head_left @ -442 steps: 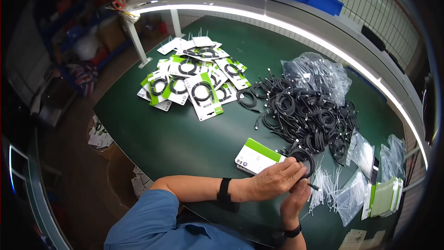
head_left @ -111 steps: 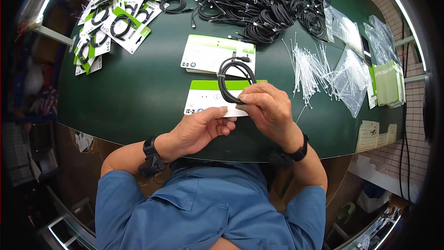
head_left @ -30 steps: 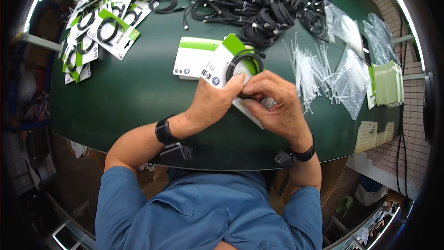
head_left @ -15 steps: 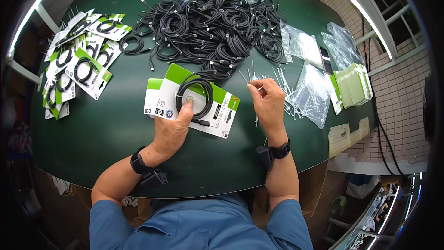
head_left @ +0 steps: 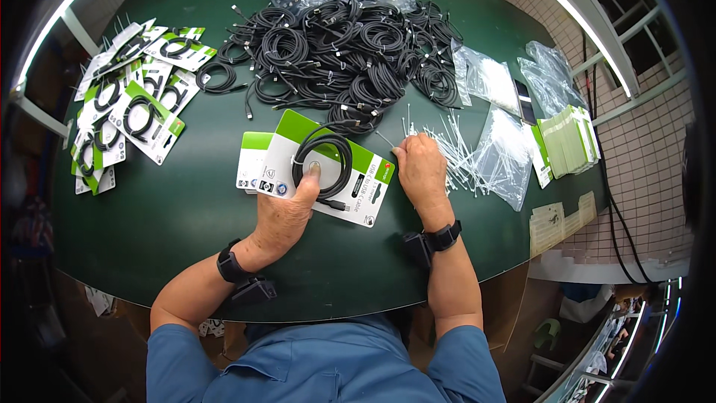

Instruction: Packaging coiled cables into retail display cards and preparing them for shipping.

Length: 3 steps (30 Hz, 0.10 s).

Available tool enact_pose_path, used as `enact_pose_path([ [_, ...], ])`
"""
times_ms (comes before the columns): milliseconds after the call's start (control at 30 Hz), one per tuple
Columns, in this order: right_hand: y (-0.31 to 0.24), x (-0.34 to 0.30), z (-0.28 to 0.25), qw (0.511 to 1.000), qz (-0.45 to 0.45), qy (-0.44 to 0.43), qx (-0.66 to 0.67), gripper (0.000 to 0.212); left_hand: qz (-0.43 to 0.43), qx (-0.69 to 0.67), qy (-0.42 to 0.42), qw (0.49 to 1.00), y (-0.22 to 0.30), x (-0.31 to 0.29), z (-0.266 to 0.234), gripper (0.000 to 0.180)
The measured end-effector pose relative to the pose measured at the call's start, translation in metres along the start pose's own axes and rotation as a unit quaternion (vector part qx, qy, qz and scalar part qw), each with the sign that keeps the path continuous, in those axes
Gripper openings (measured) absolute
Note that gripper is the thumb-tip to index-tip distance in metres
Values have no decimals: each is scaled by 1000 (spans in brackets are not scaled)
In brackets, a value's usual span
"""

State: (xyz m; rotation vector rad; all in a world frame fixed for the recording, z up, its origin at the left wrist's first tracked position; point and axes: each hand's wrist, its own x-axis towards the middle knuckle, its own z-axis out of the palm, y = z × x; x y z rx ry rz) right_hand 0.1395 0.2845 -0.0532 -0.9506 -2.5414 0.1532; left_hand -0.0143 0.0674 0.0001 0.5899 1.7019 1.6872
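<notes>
My left hand [head_left: 286, 218] grips a green and white packaging card [head_left: 286, 151], its thumb pressing a coiled black cable [head_left: 345, 163] against the front. The cable's plug end lies near the card's lower edge. Behind it, a second similar card [head_left: 252, 155] pokes out on the left. Just to the right of the card, my right hand [head_left: 422, 173] is closed in a pinch on a thin white cable tie [head_left: 384, 138], whose end sticks out toward the upper left. That hand and the card are apart.
A large heap of coiled black cables [head_left: 335, 60] fills the far middle. Finished-looking carded cables [head_left: 142, 116] are piled at left. Loose cable ties [head_left: 455, 151], a plastic bag of ties [head_left: 498, 164], a phone [head_left: 525, 101] and a stack of cards [head_left: 567, 138] lie at right.
My left hand and the card with its cable have shifted slightly right and nearer me. My right hand has moved a little left and nearer me, bringing the cable tie closer to the card.
</notes>
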Motion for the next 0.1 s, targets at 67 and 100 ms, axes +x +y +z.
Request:
enact_pose_path([
  [67,-3,-1,-3,1000,5,10,13,16,-9,-9,-7,1000,1,-1,-2,23],
  [100,-5,-1,-5,999,10,17,24,16,-13,-13,-11,1000,1,-2,-3,24],
])
